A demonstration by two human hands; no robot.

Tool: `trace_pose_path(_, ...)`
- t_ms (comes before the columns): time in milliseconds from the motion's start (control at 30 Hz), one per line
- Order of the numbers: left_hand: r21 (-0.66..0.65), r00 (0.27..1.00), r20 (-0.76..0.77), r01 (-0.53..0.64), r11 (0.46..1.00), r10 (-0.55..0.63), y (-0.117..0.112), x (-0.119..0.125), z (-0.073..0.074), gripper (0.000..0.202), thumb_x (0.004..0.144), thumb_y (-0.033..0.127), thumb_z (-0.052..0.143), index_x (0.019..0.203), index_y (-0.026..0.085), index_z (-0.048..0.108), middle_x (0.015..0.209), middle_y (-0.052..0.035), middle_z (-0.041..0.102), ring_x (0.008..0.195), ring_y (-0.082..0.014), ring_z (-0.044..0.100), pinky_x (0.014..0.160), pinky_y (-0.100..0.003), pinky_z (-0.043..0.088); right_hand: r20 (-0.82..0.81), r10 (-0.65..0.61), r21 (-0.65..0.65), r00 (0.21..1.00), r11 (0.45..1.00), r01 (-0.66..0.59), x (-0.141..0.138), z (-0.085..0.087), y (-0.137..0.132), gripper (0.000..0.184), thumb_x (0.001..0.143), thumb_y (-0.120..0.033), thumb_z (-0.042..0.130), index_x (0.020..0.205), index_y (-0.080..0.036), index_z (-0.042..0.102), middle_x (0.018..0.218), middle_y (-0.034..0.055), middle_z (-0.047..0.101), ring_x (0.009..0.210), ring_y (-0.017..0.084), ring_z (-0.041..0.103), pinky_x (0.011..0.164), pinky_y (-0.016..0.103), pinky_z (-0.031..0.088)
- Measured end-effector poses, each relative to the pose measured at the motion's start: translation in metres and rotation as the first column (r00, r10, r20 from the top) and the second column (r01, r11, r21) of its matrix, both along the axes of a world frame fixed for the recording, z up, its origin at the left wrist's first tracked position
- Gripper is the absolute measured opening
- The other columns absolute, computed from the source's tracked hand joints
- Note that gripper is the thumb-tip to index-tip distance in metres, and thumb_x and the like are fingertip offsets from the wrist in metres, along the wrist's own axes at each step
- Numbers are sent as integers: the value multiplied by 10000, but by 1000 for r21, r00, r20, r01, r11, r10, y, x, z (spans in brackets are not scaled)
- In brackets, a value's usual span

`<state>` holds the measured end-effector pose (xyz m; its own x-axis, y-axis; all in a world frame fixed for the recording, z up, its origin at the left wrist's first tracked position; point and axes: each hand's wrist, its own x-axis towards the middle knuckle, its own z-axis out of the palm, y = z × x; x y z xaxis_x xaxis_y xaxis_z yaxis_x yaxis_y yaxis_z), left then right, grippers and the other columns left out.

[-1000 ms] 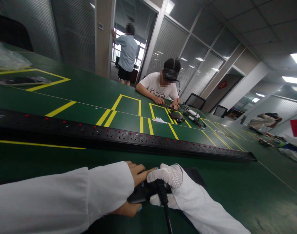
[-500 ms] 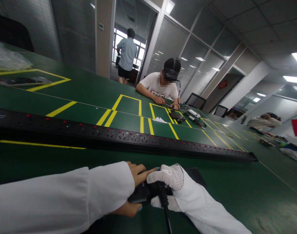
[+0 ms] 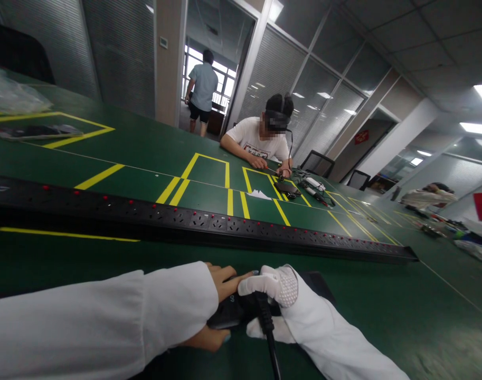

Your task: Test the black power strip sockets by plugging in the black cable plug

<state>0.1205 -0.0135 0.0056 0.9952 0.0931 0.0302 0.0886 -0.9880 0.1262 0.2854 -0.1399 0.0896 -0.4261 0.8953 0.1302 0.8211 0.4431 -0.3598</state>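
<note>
Green table [image 3: 383, 301], long black power strip [image 3: 241, 226], yellow tape lines [image 3: 230, 202], plastic bag [image 3: 13, 92]

Obstacles: long black power strip [image 3: 241, 228], across the green table [image 3: 383, 295]; black cable [image 3: 271, 343], between the white sleeves [image 3: 106, 322]. Passage: tabletop right of the gloved right hand [image 3: 278, 287], round the strip's right end.

Walked farther off past the door frame [image 3: 184, 37], in a blue shirt [image 3: 204, 82], and looks smaller now. Put down the arm [image 3: 189, 87] once held up by that frame. Nearer, slid the bottom fingertip [image 3: 254, 328] of the right hand [image 3: 273, 287] a tiny bit to the right.
</note>
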Motion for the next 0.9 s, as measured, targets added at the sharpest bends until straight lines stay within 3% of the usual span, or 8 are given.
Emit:
trace_pose_path(67, -3, 1000, -15, 2, 1000, -2, 0, 0, 2, 692, 818, 218, 470, 1429, 371, 184, 1157, -36, 598, 843, -259, 657, 661, -328, 491, 48, 11, 27, 999, 1000, -13, -4, 6, 0, 486, 787, -562, 570, 1092, -185, 587, 715, -8, 511, 592, 93, 490, 551, 194, 379)
trace_pose_path(167, 6, 1000, -29, 8, 1000, -8, 0, 0, 5, 752, 794, 176, 474, 1440, 362, 136, 1162, -43, 599, 846, -252, 659, 668, -314, 500, -13, -5, -22, 1000, 1000, 5, -5, 9, -1, 460, 782, -547, 588, 1057, -177, 604, 715, -14, 499, 584, 79, 476, 575, 181, 393)
trace_pose_path(300, -8, 999, -46, 23, 1000, -24, 1, 1, 7, 739, 781, 212, 514, 1436, 330, 193, 1168, -59, 599, 838, -265, 658, 657, -317, 509, -96, -52, -86, 994, 995, 44, 1, 4, -2, 514, 739, -521, 652, 1119, -180, 594, 759, -12, 500, 597, 69, 471, 572, 169, 393)
trace_pose_path(533, -26, 996, -87, -12, 1000, 10, -1, 2, 11, 647, 850, 365, 476, 1430, 366, 189, 1176, -72, 593, 850, -300, 660, 706, -394, 530, -45, 0, -131, 999, 991, -6, 7, -5, 3, 478, 721, -513, 672, 1073, -192, 638, 768, 0, 564, 630, 83, 517, 603, 179, 409)
trace_pose_path(733, -49, 992, -123, 9, 999, -15, 3, 3, 9, 849, 766, 193, 549, 1433, 393, 63, 1228, -65, 566, 912, -296, 648, 708, -386, 546, -132, 1, -81, 991, 997, -12, 8, -4, 0, 494, 739, -537, 645, 1054, -158, 601, 715, -22, 474, 578, 72, 446, 555, 174, 385)
trace_pose_path(900, -87, 993, -118, -9, 996, -1, 3, 3, 7, 872, 746, 225, 567, 1431, 400, 55, 1236, -58, 560, 938, -300, 640, 742, -409, 538, -53, 28, -60, 998, 998, -31, 9, -2, -2, 500, 724, -555, 648, 1079, -207, 593, 736, -23, 479, 604, 83, 457, 626, 195, 402)
